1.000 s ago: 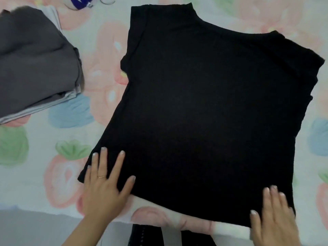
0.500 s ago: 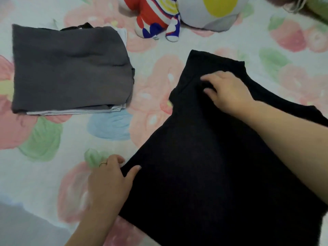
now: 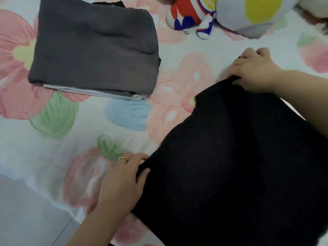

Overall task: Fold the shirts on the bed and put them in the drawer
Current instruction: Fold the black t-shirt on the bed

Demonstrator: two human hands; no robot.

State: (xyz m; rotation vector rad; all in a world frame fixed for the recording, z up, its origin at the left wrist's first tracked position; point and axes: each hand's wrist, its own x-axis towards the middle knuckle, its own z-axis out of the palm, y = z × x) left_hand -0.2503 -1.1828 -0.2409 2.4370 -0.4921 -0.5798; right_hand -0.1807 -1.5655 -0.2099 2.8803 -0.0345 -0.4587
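At the lower left corner, a strip of grey floor (image 3: 26,219) beside the edge of the bed (image 3: 71,130), spread with a white sheet printed with large pink, green and blue flowers. Further up on the left, resting on that sheet, a stack of folded shirts: a dark grey shirt (image 3: 94,55) on top, a pale shirt (image 3: 99,93) showing as a thin edge beneath it along the near side, and a sliver of black cloth peeking out at the far edge. Right of the stack and nearer, the left hand (image 3: 122,180), a gold ring (image 3: 123,158) on one finger, clamped on the near left corner of the black shirt (image 3: 230,166), thumb on top of the cloth and fingers curled at its edge. At the top, past the middle, a red, white and blue plush toy (image 3: 191,16) lying on the bed. Below it, filling the lower right, the black shirt itself, spread on the sheet well apart from the folded stack. At its far corner, the right hand (image 3: 253,70), fingers curled and closed on the bunched cloth, forearm crossing above the shirt's right side. At the top right, just beside the plush toy, a grey cushion with a yellow patch (image 3: 257,13).
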